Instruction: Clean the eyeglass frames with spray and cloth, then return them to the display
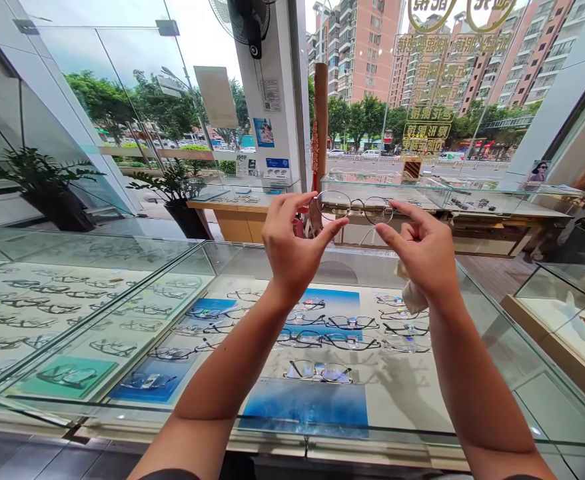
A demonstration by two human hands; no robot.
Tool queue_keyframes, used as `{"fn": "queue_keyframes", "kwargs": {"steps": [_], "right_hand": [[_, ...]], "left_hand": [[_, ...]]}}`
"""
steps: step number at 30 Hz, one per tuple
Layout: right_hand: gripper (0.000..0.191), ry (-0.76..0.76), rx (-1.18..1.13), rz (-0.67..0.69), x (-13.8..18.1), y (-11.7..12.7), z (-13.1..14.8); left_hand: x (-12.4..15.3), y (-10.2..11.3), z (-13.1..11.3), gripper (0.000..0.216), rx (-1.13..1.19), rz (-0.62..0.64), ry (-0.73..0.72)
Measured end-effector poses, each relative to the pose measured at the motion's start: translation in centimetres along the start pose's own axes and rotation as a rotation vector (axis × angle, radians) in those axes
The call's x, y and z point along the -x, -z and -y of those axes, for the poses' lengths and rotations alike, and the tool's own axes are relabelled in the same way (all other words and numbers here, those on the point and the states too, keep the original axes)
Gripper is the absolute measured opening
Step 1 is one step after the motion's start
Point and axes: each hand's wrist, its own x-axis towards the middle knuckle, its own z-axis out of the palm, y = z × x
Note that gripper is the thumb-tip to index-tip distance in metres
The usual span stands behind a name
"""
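Note:
I hold a pair of thin-rimmed glasses (355,205) up at eye level, above a glass display case (492,347). My left hand (292,243) pinches the left side of the frame between thumb and fingers. My right hand (420,250) pinches the right lens rim with thumb and forefinger. A pale cloth (412,293) is tucked under my right palm. Both forearms reach up from the bottom of the view.
The case under my arms holds several pairs of glasses (317,370) on white and blue mats. Another case (47,300) stands to the left, more counters (252,200) behind. Potted plants (42,177) sit at the left, and a shop window shows the street.

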Motion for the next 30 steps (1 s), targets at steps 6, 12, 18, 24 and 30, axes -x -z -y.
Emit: {"fn": "queue_keyframes", "kwargs": {"steps": [6, 12, 18, 24, 30], "right_hand": [[0.054, -0.031, -0.148, -0.114, -0.2, 0.2, 0.1], [0.049, -0.01, -0.133, -0.167, 0.0, 0.3, 0.7], [0.047, 0.009, -0.112, -0.208, 0.4, 0.4, 1.5], [0.044, 0.003, -0.134, -0.23, 0.3, 0.4, 1.4], [0.046, -0.066, -0.235, -0.109, 0.0, 0.9, 1.5]], "left_hand": [[0.6, -0.8, 2.3, 0.062, -0.019, -0.139, -0.145], [1.2, -1.3, 3.5, 0.063, 0.007, -0.184, -0.174], [0.9, -1.8, 3.6, 0.058, 0.234, -0.082, -0.087], [0.8, -2.0, 3.9, 0.058, 0.261, -0.068, -0.081], [0.9, -1.7, 3.5, 0.06, 0.199, -0.084, -0.151]]}}
